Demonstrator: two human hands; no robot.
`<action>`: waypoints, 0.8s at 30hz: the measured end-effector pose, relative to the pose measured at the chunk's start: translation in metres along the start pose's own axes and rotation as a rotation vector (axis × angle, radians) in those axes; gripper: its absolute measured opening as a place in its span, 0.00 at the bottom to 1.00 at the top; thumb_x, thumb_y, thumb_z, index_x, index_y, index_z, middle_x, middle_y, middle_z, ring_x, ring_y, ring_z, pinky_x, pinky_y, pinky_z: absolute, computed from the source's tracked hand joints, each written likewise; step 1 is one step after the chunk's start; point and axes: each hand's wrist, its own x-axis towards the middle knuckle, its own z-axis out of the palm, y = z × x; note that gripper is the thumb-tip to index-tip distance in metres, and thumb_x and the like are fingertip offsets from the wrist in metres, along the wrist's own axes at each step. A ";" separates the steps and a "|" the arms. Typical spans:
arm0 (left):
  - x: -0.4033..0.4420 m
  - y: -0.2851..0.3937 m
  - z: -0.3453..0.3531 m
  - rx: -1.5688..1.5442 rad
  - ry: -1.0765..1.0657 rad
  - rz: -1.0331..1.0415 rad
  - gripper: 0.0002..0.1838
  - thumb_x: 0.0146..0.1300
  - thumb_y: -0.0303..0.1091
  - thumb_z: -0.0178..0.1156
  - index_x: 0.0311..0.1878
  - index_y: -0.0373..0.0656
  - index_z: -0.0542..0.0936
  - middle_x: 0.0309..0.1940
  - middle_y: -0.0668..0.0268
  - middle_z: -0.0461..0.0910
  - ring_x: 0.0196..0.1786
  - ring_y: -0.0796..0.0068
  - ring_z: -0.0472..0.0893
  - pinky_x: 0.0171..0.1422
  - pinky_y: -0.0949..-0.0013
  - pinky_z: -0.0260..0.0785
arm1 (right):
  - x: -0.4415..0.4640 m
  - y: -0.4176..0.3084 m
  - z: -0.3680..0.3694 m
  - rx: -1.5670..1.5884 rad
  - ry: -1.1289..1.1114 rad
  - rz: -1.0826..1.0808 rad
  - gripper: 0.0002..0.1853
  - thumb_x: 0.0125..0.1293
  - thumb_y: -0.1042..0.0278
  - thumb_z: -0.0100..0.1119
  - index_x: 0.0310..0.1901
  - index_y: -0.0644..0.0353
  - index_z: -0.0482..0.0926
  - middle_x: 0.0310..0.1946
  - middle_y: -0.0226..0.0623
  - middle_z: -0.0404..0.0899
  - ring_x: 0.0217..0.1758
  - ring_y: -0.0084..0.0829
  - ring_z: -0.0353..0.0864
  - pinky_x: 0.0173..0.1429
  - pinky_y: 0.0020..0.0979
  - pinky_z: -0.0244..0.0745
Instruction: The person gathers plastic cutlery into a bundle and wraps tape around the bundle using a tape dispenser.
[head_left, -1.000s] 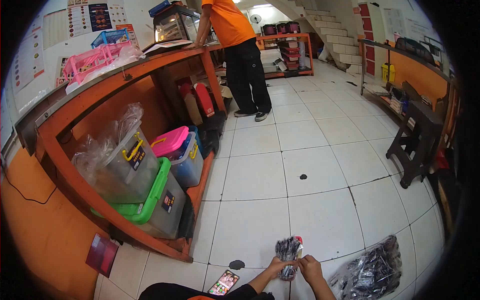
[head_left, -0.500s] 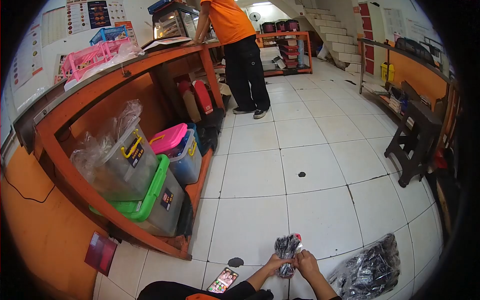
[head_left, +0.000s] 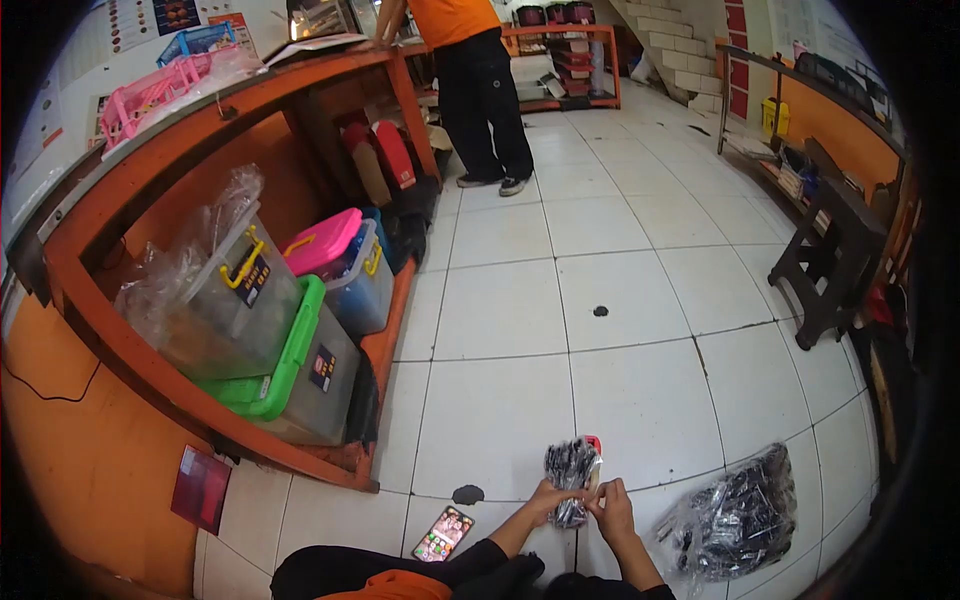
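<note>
In front of me, low in the head view, is a bundle of thin black pieces in clear plastic (head_left: 571, 465); their exact kind is too small to tell. My left hand (head_left: 547, 500) is closed around its near left side, thumb across the front. At its right edge my right hand (head_left: 612, 510) pinches with bent fingers; what sits between them is too small to make out. A red-and-white item (head_left: 595, 445) shows behind the bundle's right side, partly hidden. On the floor to the right lies a large clear bag of similar black pieces (head_left: 745, 520).
A lit phone (head_left: 443, 533) lies on the tiles left of my hands. Storage boxes, one with a green lid (head_left: 290, 370), fill the orange-framed counter (head_left: 235, 455) at left. A dark stool (head_left: 830, 265) stands right. A person in orange (head_left: 485, 100) stands at the counter.
The view has tilted down, so the room sits higher in the frame. My right hand's fingers have shifted slightly at the bundle's edge; my left hand keeps its hold.
</note>
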 end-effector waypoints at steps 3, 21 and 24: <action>0.005 -0.002 0.000 0.018 0.039 0.057 0.19 0.48 0.28 0.73 0.45 0.41 0.81 0.37 0.66 0.84 0.38 0.75 0.83 0.43 0.69 0.77 | -0.003 0.006 0.000 0.060 0.102 -0.036 0.16 0.52 0.77 0.68 0.42 0.63 0.74 0.34 0.44 0.73 0.39 0.43 0.76 0.43 0.39 0.74; 0.008 -0.004 0.003 -0.043 0.055 0.049 0.17 0.49 0.24 0.71 0.44 0.38 0.80 0.37 0.64 0.84 0.38 0.74 0.83 0.44 0.70 0.75 | -0.006 0.004 -0.007 0.153 0.083 -0.071 0.12 0.57 0.78 0.63 0.43 0.56 0.83 0.38 0.37 0.80 0.39 0.36 0.82 0.41 0.32 0.79; 0.006 -0.001 0.004 -0.024 0.061 0.048 0.17 0.49 0.23 0.70 0.44 0.37 0.80 0.37 0.64 0.83 0.38 0.74 0.83 0.44 0.70 0.75 | -0.006 0.001 -0.005 0.171 0.108 -0.055 0.12 0.57 0.80 0.62 0.42 0.57 0.82 0.37 0.36 0.79 0.37 0.36 0.82 0.40 0.32 0.79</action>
